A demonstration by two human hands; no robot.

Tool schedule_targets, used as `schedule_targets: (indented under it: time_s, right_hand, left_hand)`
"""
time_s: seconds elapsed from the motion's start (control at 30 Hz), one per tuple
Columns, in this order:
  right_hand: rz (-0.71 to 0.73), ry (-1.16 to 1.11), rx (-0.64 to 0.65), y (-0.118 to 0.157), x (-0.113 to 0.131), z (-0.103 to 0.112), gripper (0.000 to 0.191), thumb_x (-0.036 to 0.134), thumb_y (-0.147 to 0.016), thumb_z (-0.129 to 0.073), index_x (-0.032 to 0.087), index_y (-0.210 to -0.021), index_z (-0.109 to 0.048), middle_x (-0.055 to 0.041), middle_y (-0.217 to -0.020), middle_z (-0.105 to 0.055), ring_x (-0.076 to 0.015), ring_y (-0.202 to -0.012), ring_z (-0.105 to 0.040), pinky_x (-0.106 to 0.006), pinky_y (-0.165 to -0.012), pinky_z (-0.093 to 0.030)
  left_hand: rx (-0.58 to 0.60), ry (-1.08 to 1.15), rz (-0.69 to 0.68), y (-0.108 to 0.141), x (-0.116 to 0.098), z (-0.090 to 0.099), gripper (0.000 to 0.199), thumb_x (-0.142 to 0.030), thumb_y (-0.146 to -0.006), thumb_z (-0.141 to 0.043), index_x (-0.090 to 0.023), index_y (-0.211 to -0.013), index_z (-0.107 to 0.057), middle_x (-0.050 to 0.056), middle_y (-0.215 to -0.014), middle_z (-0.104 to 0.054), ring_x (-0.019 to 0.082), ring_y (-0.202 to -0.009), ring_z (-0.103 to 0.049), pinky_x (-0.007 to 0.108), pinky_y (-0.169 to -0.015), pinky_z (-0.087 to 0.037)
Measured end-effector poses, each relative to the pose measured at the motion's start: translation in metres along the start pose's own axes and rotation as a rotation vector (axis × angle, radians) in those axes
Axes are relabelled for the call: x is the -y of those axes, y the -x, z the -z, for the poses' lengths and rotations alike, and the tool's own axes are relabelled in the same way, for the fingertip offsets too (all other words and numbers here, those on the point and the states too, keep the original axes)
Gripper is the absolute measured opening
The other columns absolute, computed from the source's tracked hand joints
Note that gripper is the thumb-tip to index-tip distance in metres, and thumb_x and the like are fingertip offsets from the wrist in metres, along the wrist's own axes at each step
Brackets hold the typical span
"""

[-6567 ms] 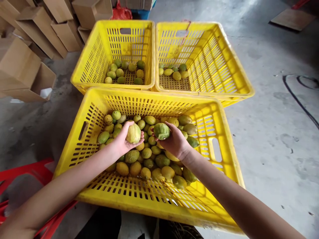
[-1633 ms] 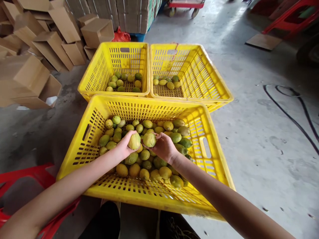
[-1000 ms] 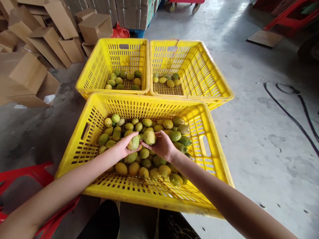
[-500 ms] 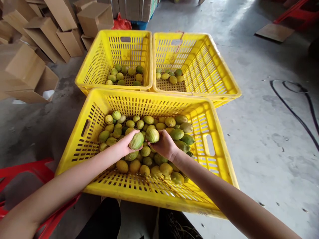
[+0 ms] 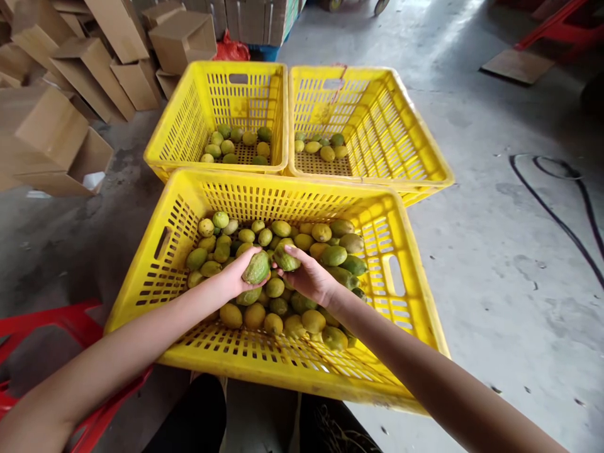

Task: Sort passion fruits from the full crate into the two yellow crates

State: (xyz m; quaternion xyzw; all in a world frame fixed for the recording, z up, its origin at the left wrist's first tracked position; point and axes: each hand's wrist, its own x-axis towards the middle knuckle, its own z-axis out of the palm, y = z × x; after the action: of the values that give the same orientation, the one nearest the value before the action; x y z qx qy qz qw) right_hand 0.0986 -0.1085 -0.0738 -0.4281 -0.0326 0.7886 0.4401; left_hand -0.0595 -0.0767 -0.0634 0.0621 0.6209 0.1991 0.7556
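Note:
Above the middle of the near yellow crate, my left hand is closed on a green lemon. Just right of it, my right hand grips another green lemon, its thumb lying over the top. The two held fruits are close together. Beneath the hands lie many yellow and green lemons, spread over the crate's floor. My fingers under the fruits are partly hidden.
Behind stand two more yellow crates, left and right, each holding several lemons. Cardboard boxes are piled at the left. A red stool is near my left arm. A black cable lies on the floor at right.
The fruit in my right hand has turned, and that hand's thumb now shows over it. Both held fruits have shifted very slightly left. The view has tilted up a little.

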Motion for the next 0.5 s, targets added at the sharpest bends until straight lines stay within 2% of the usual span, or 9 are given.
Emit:
schedule_targets:
  time_s: [0.13, 0.23, 0.33, 0.43, 0.5]
  right_hand:
    - [0.038, 0.036, 0.048, 0.0019, -0.0001, 0.0000, 0.031, 0.023, -0.069, -0.089, 0.019, -0.088, -0.064, 0.0021, -0.084, -0.067, -0.0107, -0.073, -0.063, -0.019, -0.064, -0.053]
    - [0.007, 0.049, 0.045, 0.0032, 0.0020, -0.0009, 0.024, 0.033, -0.079, -0.083, 0.018, -0.088, -0.065, -0.0008, -0.082, -0.068, -0.0120, -0.071, -0.062, -0.021, -0.065, -0.053]
    - [-0.014, 0.056, 0.043, 0.0035, 0.0039, -0.0020, 0.026, 0.044, -0.091, -0.068, 0.018, -0.089, -0.065, -0.0036, -0.079, -0.068, -0.0134, -0.067, -0.060, -0.022, -0.059, -0.048]
    - [-0.010, 0.073, 0.045, 0.0035, 0.0048, -0.0033, 0.028, 0.046, -0.095, -0.061, 0.018, -0.088, -0.064, -0.0037, -0.077, -0.067, -0.0136, -0.064, -0.057, -0.021, -0.051, -0.039]
    - [-0.027, 0.063, 0.041, 0.0037, 0.0055, -0.0047, 0.028, 0.044, -0.096, -0.058, 0.018, -0.087, -0.064, -0.0038, -0.077, -0.067, -0.0133, -0.063, -0.057, -0.021, -0.050, -0.038]
  left_hand:
    - [0.012, -0.028, 0.014, -0.0012, 0.0005, 0.0005, 0.027, -0.036, -0.103, -0.054, -0.015, -0.088, -0.062, 0.004, -0.069, -0.066, 0.015, -0.054, -0.063, 0.024, -0.053, -0.055]
    - [0.016, -0.034, 0.008, 0.0001, 0.0004, 0.0002, 0.029, -0.037, -0.103, -0.053, -0.015, -0.089, -0.063, 0.004, -0.068, -0.065, 0.015, -0.054, -0.063, 0.023, -0.053, -0.055]
    - [0.034, 0.034, -0.014, 0.0006, 0.0005, -0.0001, 0.024, -0.033, -0.102, -0.057, -0.014, -0.089, -0.064, 0.005, -0.073, -0.067, 0.015, -0.058, -0.065, 0.024, -0.056, -0.057]
    - [0.078, 0.111, -0.069, -0.0013, 0.0005, 0.0001, 0.011, -0.023, -0.097, -0.065, -0.014, -0.091, -0.063, 0.005, -0.078, -0.069, 0.015, -0.063, -0.068, 0.027, -0.062, -0.062]
    - [0.090, 0.125, -0.098, -0.0029, 0.0000, 0.0006, 0.007, -0.019, -0.095, -0.068, -0.014, -0.093, -0.064, 0.006, -0.081, -0.070, 0.015, -0.065, -0.068, 0.028, -0.063, -0.063]
